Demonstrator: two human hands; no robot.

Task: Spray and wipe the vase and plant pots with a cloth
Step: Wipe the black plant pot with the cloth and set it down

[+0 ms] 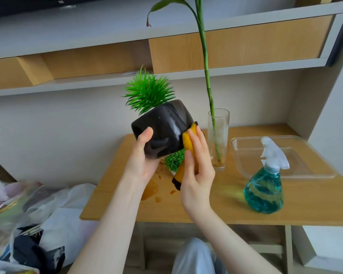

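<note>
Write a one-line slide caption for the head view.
Left hand holds a tilted black plant pot above the table while the right hand presses a yellow cloth against it.

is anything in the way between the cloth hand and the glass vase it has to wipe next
Nothing visible. The right hand presses the yellow cloth on the black pot, and the glass vase stands just to its right on the table, the gap between them open.

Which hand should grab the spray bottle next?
Probably the right hand. The spray bottle stands on the table on its side, while the left hand holds up the tilted black pot. It must first put down the yellow cloth.
</note>
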